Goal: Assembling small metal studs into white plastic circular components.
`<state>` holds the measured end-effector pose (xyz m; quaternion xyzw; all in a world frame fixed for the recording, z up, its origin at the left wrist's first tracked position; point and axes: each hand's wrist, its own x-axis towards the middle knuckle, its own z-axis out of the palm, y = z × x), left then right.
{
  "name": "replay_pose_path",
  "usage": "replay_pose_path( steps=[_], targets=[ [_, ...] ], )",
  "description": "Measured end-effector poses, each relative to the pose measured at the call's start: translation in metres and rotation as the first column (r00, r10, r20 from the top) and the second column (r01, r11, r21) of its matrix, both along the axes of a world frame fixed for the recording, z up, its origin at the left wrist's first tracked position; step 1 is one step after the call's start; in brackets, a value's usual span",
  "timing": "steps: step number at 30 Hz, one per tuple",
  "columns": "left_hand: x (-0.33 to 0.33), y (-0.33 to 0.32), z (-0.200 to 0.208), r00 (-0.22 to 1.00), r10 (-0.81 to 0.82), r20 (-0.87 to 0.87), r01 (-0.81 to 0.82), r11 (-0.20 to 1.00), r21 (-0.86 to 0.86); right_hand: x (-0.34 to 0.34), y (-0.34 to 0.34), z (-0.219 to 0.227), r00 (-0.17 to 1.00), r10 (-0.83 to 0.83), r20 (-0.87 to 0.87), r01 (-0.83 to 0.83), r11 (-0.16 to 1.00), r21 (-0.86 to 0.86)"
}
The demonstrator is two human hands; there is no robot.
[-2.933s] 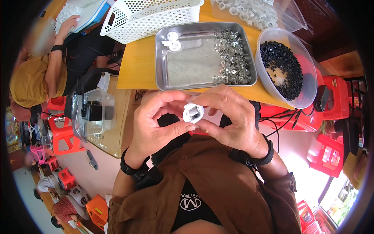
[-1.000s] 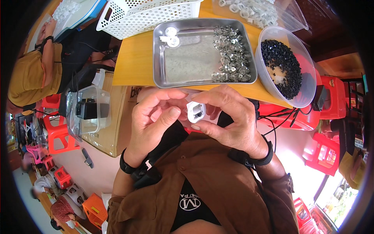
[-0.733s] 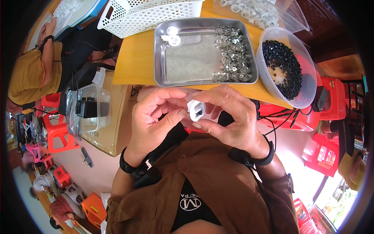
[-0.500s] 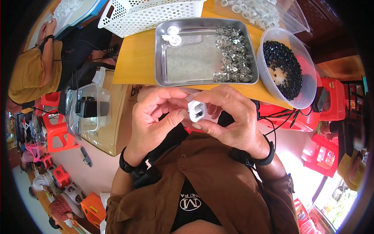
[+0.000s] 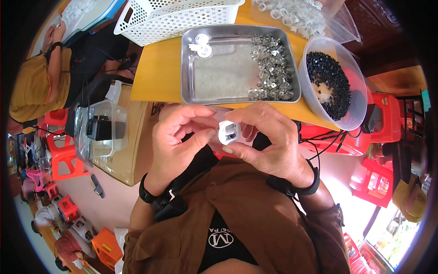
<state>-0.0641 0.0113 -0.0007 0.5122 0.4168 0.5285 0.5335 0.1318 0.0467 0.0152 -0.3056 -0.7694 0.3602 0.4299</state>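
In front of my chest, my right hand pinches a small white plastic housing between thumb and fingers. Its hollow side faces up, with metal and dark pieces inside. My left hand is just left of the housing, its thumb drawn against curled fingers and the index finger raised. What those fingers hold, if anything, is too small to make out. Beyond both hands lies a metal tray, with small metal pieces heaped along its right side and a few white round parts at the upper left.
A clear round tub of small black parts stands right of the tray. Behind are a white perforated basket and a clear bin of white rings. A cardboard box carries a plastic container. Another person sits at left.
The white housing has tilted and turned slightly in my right hand, showing more of its inside. Both hands stay close together. The view has shifted slightly.
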Motion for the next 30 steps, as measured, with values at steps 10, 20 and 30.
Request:
replay_pose_path(
  steps=[10,20,30],
  targets=[
    [-0.030,-0.006,-0.027,0.988,0.149,0.042,-0.142,0.979,-0.143,0.034,0.015,0.033,0.960,-0.122,0.251,0.112,0.992,0.056],
    [-0.048,-0.019,-0.037,0.948,0.279,0.156,-0.255,0.954,-0.156,0.117,0.157,0.107,0.640,-0.558,0.529,0.364,0.826,0.431],
    [-0.053,-0.022,-0.040,0.935,0.322,0.148,-0.296,0.940,-0.170,-0.005,0.140,0.043,0.756,-0.227,0.614,-0.030,0.925,0.379]
  ],
)
